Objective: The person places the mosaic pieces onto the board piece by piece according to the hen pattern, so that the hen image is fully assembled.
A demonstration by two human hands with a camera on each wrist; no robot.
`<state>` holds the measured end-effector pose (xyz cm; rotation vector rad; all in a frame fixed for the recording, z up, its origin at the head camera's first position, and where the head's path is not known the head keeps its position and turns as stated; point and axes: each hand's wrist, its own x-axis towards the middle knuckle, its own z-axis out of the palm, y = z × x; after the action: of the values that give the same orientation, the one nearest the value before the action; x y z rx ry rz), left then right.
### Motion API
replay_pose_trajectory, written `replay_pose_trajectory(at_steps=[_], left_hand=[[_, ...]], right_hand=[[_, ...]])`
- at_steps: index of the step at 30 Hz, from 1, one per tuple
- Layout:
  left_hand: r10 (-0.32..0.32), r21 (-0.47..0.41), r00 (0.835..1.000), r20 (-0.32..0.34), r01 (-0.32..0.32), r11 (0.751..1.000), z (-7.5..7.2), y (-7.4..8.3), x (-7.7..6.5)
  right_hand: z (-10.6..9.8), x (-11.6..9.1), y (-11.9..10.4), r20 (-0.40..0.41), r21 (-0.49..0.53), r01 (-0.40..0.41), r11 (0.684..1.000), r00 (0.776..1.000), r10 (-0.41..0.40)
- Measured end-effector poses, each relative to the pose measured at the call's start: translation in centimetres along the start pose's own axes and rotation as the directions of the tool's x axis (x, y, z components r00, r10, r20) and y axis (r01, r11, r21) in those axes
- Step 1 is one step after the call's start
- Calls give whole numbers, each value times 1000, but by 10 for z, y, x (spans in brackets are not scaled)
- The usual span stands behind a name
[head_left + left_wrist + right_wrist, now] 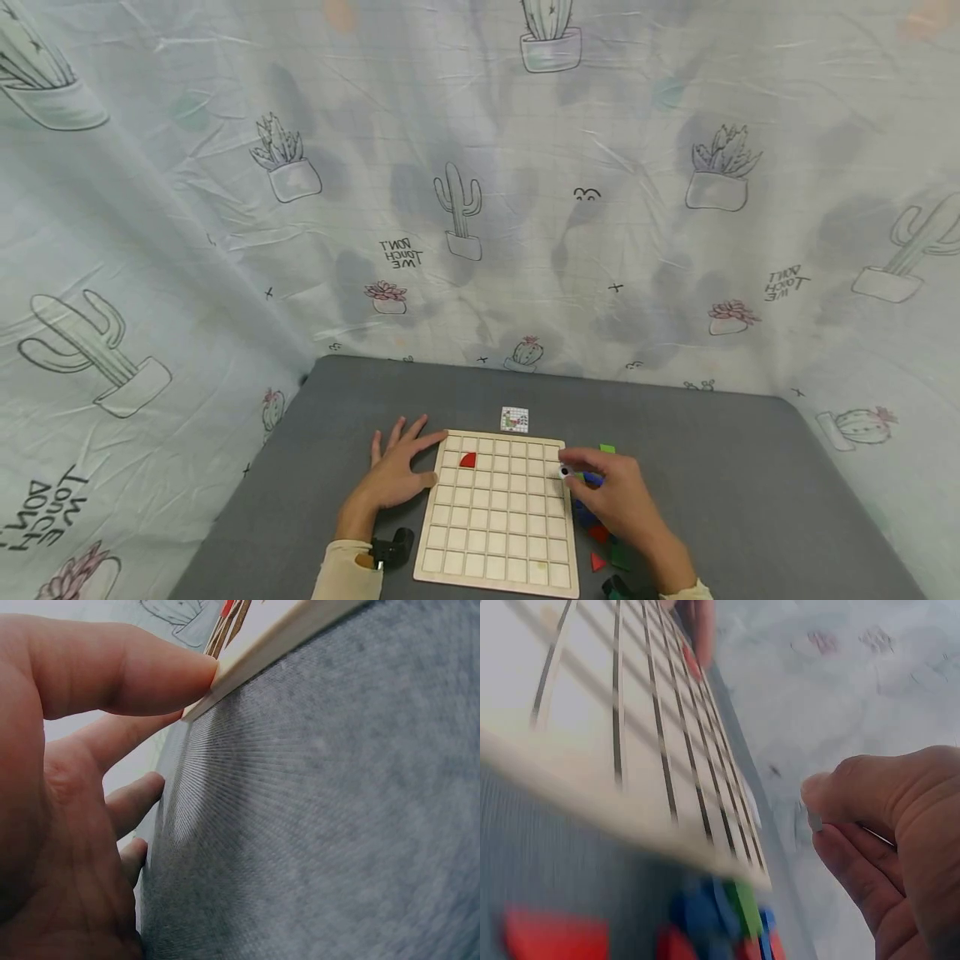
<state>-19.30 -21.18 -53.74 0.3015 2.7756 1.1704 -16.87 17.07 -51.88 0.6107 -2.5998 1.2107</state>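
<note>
A pale wooden grid board [495, 521] lies on the grey table, with one red quarter-round piece [468, 460] in a cell near its upper left. My left hand [393, 477] has its fingers spread; thumb and index fingertip touch the board's left edge, as the left wrist view also shows. Over the board's upper right edge, my right hand [617, 497] pinches a small white piece with a black dot [565, 472] between thumb and fingers. In the right wrist view only a thin grey sliver of that piece [814, 820] shows.
Blue pieces [703, 911], a green piece [619, 556] and red pieces [597, 562] lie along the board's right side, partly hidden under the right hand. A small printed card [514, 419] lies behind the board. A cactus-print curtain [480, 208] hangs around the table.
</note>
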Motion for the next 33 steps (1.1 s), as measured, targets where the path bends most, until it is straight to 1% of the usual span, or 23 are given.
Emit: replay_pose_trajectory(at_steps=[4,7,11,17,20,27,31,33], left_hand=[[6,-9,1000,-6,-6,1000,0,1,0],[5,-10,1000,-6,-5,1000,0,2,-1],[11,-3,1000,-12,-11,1000,0,2,-2],[13,-2,1000,-24,-13,1000,1,0,-2],[8,3,1000,-28,-8,1000,2,0,-2],[11,-4,999,-35,-11,1000,2,-2,0],[19,-4,999,-33,-19,1000,2,-2,0],[18,-2,999,-29,-18,1000,1,-1,0]], right_hand=[[17,12,-9,41,50,85,995,995,-87],[29,21,-16,67,85,125,989,989,-130],[45,32,-25,100,127,132,983,984,-145],[71,44,-39,179,190,116,975,972,-151],[82,48,-43,214,196,114,974,964,-156],[104,56,-46,253,187,160,969,945,-205],[111,57,-48,263,138,187,973,940,-218],[113,58,-49,255,105,216,971,937,-237]])
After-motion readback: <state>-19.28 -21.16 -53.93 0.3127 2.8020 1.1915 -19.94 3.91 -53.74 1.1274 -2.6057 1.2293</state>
